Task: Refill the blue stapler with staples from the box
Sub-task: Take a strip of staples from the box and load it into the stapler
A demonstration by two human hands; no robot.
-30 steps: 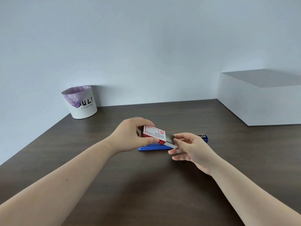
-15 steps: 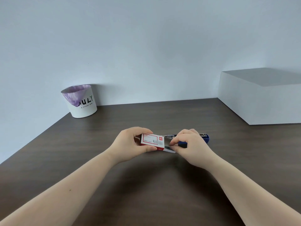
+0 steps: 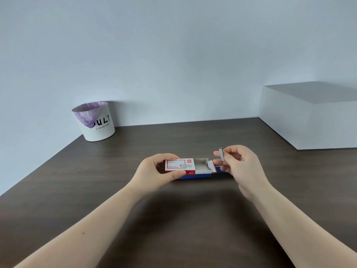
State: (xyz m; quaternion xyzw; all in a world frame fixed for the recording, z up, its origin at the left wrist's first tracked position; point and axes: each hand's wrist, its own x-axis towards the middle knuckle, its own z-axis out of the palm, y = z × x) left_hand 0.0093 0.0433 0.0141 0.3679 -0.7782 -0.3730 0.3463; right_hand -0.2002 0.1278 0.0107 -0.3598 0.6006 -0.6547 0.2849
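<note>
Staple box (image 3: 180,166) sits mid-table (image 3: 193,229), stapler (image 3: 195,176) right behind it. Staple strip (image 3: 221,154) up at the right. Bin (image 3: 94,120) far left, big block (image 3: 309,117) far right.

Your left hand (image 3: 154,171): bare, no glove, no ring in view.
Your right hand (image 3: 241,167): bare too, no glove or ring that you can see.
Your forearms: uncovered from wrist to the frame edge; no sleeve or cuff shows.
Your wrists: no watch, no band.
Your left forearm: one small dark spot on the skin.
</note>
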